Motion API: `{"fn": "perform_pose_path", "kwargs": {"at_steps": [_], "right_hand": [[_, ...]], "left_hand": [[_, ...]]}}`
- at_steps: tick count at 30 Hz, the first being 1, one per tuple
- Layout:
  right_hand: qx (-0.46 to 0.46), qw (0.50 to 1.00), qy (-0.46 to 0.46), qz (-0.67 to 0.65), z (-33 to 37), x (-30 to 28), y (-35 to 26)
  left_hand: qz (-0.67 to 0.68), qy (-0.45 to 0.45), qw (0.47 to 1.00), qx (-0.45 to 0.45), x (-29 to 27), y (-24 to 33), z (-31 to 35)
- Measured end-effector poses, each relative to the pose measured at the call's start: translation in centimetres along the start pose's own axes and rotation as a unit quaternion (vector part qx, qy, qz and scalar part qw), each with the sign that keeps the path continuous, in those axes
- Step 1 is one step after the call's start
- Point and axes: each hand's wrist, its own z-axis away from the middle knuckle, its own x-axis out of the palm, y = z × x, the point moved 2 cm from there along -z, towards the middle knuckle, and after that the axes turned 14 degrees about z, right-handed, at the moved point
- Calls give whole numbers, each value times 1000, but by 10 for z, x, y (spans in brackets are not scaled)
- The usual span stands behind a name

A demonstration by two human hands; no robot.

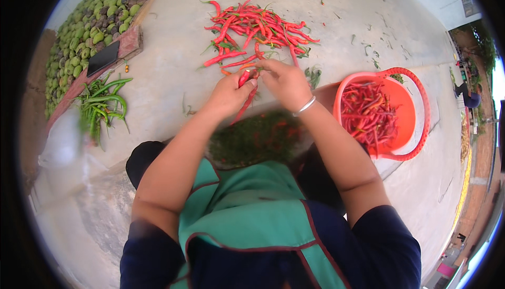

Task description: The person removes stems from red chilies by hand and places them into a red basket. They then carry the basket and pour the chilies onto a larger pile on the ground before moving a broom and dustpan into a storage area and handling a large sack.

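Observation:
My left hand is closed around a red chili pepper, whose lower part hangs down below the fingers. Thumb and forefinger of my right hand, which has a silver bangle at the wrist, pinch together at the pepper's upper end; the exact spot is partly hidden by the fingers. Just beyond both hands lies a loose pile of red chili peppers on the concrete. Under the hands, between my knees, a heap of green stems shows with some red bits in it.
An orange-red bucket with many red chilies stands at right, its handle tipped outward. Green chilies lie at left, near a dark flat object on a ledge. Green round fruits are heaped beyond. Leaf scraps dot the floor.

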Motion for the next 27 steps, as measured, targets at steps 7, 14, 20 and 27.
{"fn": "perform_pose_path", "kwargs": {"at_steps": [7,14,20,27], "right_hand": [[199,914,-26,-353,7,7,18],[-138,979,-77,131,0,14,11],[-176,956,-197,127,-43,50,-27],[-260,920,-18,291,-104,120,-28]], "left_hand": [[100,-34,990,-97,32,17,10],[166,36,970,-176,-3,29,37],[245,232,941,-8,-81,60,65],[297,217,930,1,-95,56,62]]}}
